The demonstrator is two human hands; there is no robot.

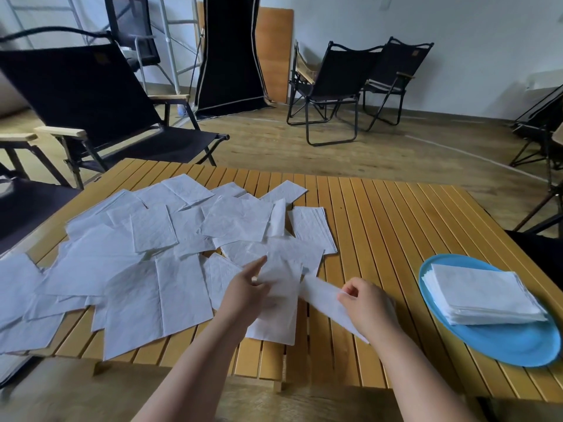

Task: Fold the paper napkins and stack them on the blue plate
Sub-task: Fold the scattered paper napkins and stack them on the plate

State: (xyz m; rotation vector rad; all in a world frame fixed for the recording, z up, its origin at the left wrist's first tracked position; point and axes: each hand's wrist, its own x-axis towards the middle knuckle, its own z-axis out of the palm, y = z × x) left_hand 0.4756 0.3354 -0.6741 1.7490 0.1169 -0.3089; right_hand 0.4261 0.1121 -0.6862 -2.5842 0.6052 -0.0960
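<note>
Several unfolded white paper napkins (146, 257) lie scattered over the left half of the wooden slat table (380, 226). One napkin (281, 303) is lifted off the table between both hands. My left hand (243, 292) pinches its left edge with thumb and fingers. My right hand (367, 303) pinches the napkin's right end, which looks folded into a narrow strip. A blue plate (499, 342) sits at the table's right edge, and a neat stack of folded napkins (481, 296) rests on it.
A small pile of squared napkins (313, 226) lies behind the hands. Black folding chairs (91, 102) stand to the left of the table, and more chairs (341, 86) across the wooden floor. The table's near edge is just below my forearms.
</note>
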